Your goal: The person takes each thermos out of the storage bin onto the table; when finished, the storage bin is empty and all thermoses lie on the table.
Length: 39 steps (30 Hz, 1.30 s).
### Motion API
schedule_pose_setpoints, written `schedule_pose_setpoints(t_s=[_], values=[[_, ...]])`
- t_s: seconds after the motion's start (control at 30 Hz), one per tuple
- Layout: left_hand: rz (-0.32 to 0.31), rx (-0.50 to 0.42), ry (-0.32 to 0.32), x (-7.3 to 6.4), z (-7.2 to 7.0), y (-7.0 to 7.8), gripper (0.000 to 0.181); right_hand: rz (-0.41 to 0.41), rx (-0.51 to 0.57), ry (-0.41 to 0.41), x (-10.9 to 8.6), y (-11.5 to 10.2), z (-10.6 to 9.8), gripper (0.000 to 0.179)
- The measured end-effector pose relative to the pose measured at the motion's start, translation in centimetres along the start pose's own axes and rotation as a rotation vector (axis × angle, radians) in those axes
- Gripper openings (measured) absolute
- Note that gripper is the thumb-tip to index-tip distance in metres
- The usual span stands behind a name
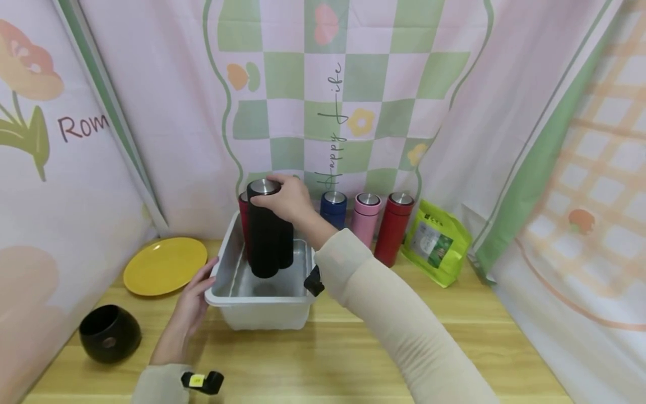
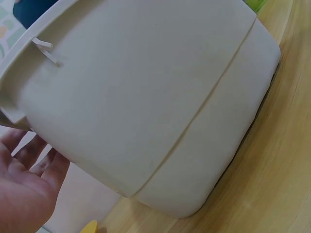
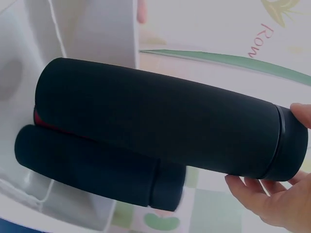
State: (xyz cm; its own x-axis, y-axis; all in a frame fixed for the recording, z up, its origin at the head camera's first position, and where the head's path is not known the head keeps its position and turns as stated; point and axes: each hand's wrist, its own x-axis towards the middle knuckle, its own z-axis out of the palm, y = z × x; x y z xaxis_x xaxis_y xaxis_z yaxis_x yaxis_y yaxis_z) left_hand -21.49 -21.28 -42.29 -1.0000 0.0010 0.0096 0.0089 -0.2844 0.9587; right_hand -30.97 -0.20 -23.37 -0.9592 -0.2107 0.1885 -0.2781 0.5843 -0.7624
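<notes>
My right hand (image 1: 290, 199) grips a black thermos (image 1: 263, 241) around its silver-topped cap. The thermos is upright over a white plastic bin (image 1: 264, 317), its base overlapping the bin's interior in the head view. Inside stand a second black thermos (image 3: 97, 165), mostly hidden by the first in the head view, and a red thermos (image 1: 244, 216), of which a strip shows. At the bin's left side, my left hand (image 1: 194, 297) rests its extended fingers against the wall, just under the rim. The left wrist view shows those fingers (image 2: 56, 167) touching the outer wall.
Blue (image 1: 333, 207), pink (image 1: 365, 219) and red thermoses (image 1: 393, 230) stand in a row right of the bin. Beside them is a green pouch (image 1: 438, 241). To the left lie a yellow plate (image 1: 165, 266) and a round black pot (image 1: 110, 334). Printed curtains (image 1: 176, 112) enclose the wooden table (image 1: 363, 353).
</notes>
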Motion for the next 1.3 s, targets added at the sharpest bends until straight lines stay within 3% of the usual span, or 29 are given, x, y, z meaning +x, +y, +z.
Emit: schedule_pose_setpoints(t_s=[0.37, 0.73, 1.0, 1.3], values=[[0.005, -0.002, -0.009, -0.1, 0.0, 0.0, 0.056, -0.017, 0.179, 0.025, -0.8, -0.3, -4.2, 0.062], [0.000, -0.007, -0.003, 0.0, 0.0, -0.1, 0.054, -0.041, 0.273, 0.094, -1.2, 0.0, -8.4, 0.062], [0.008, -0.005, -0.011, 0.2, -0.2, -0.2, 0.054, 0.014, 0.264, 0.131, -1.8, 1.4, -11.9, 0.063], [0.028, 0.001, -0.021, 0.2, -0.3, -0.3, 0.054, 0.039, 0.290, 0.167, -2.6, 4.3, -14.4, 0.064]])
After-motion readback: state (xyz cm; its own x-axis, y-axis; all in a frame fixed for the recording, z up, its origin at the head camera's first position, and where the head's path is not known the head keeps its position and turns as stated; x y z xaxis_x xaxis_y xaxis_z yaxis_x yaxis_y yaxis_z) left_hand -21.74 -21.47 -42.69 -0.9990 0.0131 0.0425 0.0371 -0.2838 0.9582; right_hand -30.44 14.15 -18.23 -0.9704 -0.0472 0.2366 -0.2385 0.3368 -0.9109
